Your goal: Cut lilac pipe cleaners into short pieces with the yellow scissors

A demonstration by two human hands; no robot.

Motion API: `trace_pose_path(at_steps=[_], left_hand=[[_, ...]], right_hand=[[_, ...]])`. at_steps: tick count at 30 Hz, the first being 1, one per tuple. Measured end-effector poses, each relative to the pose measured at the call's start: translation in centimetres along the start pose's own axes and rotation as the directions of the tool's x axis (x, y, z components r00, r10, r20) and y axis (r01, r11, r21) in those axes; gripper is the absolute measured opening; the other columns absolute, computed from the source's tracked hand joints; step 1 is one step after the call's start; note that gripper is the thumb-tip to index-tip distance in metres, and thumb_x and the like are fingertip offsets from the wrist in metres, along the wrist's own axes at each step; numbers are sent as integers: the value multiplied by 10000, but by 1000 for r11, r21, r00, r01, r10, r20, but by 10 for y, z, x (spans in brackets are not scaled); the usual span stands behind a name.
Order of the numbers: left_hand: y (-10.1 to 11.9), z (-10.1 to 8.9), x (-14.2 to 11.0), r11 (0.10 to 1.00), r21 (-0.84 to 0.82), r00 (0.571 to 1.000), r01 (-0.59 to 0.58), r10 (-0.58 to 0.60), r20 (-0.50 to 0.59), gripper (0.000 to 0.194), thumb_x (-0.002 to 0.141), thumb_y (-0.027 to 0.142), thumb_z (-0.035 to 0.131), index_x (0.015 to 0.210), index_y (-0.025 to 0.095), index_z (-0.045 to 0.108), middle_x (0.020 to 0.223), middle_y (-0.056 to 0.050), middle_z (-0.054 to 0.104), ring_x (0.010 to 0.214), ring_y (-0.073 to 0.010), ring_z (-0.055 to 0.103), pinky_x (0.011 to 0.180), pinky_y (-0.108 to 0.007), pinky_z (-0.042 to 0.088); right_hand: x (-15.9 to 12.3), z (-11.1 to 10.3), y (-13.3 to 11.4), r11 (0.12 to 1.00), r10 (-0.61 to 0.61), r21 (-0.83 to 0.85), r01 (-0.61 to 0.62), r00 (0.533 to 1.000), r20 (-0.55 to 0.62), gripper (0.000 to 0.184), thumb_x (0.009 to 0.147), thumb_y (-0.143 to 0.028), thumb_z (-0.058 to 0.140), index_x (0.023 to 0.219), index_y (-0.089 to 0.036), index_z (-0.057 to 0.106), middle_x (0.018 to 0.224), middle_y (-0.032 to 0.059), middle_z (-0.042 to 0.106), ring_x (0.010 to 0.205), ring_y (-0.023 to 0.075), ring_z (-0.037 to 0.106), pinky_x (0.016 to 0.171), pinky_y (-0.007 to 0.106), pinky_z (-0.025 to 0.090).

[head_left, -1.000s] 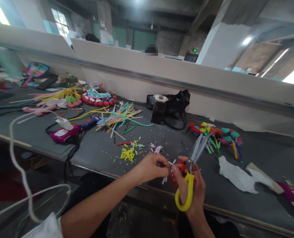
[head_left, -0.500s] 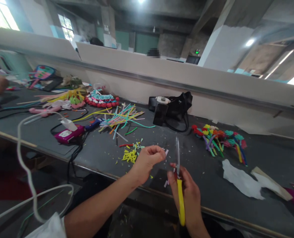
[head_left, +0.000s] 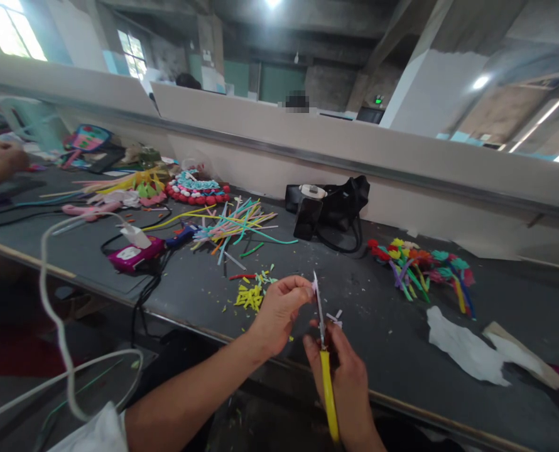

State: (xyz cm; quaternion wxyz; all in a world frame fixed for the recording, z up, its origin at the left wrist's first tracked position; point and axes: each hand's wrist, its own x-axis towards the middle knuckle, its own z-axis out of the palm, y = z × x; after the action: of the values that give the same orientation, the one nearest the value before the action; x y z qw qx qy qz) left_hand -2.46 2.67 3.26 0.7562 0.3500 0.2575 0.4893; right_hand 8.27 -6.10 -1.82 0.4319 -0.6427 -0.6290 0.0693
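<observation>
My left hand (head_left: 279,311) is closed in a pinch on a small pale pink strip (head_left: 314,286), most of it hidden by the fingers. Yellow-handled scissors (head_left: 328,386) are gripped in my right hand (head_left: 348,370), blades pointing up and away from me. The blades reach the strip at my left fingertips; whether they touch it I cannot tell. A few pale cut bits (head_left: 336,316) lie on the dark table just beyond my right hand. Left of my left hand is a small heap of yellow cut pieces (head_left: 250,297) beside a red strip (head_left: 242,277).
Coloured stems (head_left: 235,223) lie in a loose pile, near a purple power socket (head_left: 133,254) with a white cable. A black bag (head_left: 343,207) and phone (head_left: 308,218) stand against the partition. Craft flowers (head_left: 418,260) and white paper (head_left: 463,348) lie right. Another person's hand (head_left: 1,160) is far left.
My right hand has brought the scissors left, so the blades are now at my left fingertips. More pale bits on the table show beyond my right hand. My left hand stays nearly in place.
</observation>
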Motion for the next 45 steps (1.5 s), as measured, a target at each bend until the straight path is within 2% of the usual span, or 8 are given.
trace_pose_path(at_steps=[5, 9, 15, 21, 26, 30, 36, 45], left_hand=[[-2, 3, -1, 1000, -26, 1000, 10, -10, -6, 76, 625, 184, 705, 655, 148, 645, 662, -4, 595, 659, -119, 542, 658, -237, 407], [-3, 2, -1, 1000, 14, 1000, 5, -4, -19, 88, 613, 196, 713, 647, 151, 646, 653, -6, 592, 669, -126, 548, 684, -245, 415], [-3, 0, -1, 998, 68, 1000, -19, 21, -18, 119, 620, 235, 721, 640, 154, 636, 683, -15, 620, 629, -114, 517, 628, -241, 385], [-1, 1, -2, 998, 58, 1000, -24, 25, -19, 128, 626, 233, 731, 650, 149, 637, 676, -9, 612, 625, -104, 497, 623, -231, 362], [-1, 2, -2, 999, 37, 999, -40, 41, -11, 128, 613, 217, 742, 638, 142, 641, 652, -1, 591, 620, -99, 480, 636, -230, 358], [0, 4, -3, 998, 35, 999, -50, 51, -11, 118, 613, 206, 736, 622, 142, 637, 630, 7, 576, 619, -99, 471, 639, -229, 353], [0, 4, -4, 997, 37, 998, -63, 63, -5, 114, 613, 200, 731, 632, 142, 634, 643, 8, 572, 637, -103, 472, 659, -233, 360], [-2, 2, -3, 993, 66, 995, -96, 96, 14, 98, 640, 201, 707, 636, 141, 629, 643, 5, 568, 652, -111, 468, 684, -249, 358]], right_hand=[[2, -1, -2, 999, -20, 28, 22, 999, -47, 251, 912, -389, 522, 1018, -177, 603, 875, 39, 729, 711, 149, 700, 641, 213, 516], [2, -3, -5, 999, -18, 42, 20, 999, -38, 237, 912, -389, 519, 1001, -190, 612, 898, 39, 736, 738, 153, 710, 635, 209, 522], [2, -4, -7, 999, 10, 36, -9, 999, -36, 252, 904, -416, 517, 977, -197, 618, 872, 39, 741, 709, 157, 711, 609, 212, 520], [5, -5, -8, 998, -12, 60, 15, 999, -52, 239, 893, -405, 527, 932, -195, 636, 821, 20, 737, 665, 144, 705, 609, 199, 521], [3, -4, -7, 998, 17, 63, -14, 999, -37, 237, 893, -396, 534, 940, -190, 643, 849, 25, 737, 687, 141, 703, 576, 180, 511], [4, -5, -11, 997, 40, 71, -37, 998, -46, 237, 893, -392, 529, 891, -193, 658, 792, 16, 735, 647, 136, 695, 567, 176, 509], [5, -4, -14, 997, -7, 71, 14, 995, -99, 235, 885, -384, 534, 863, -184, 656, 758, 14, 728, 617, 133, 692, 578, 175, 516], [4, -3, -7, 997, 44, 58, -42, 999, -27, 230, 898, -379, 525, 860, -194, 655, 757, 5, 716, 640, 135, 686, 577, 167, 502]])
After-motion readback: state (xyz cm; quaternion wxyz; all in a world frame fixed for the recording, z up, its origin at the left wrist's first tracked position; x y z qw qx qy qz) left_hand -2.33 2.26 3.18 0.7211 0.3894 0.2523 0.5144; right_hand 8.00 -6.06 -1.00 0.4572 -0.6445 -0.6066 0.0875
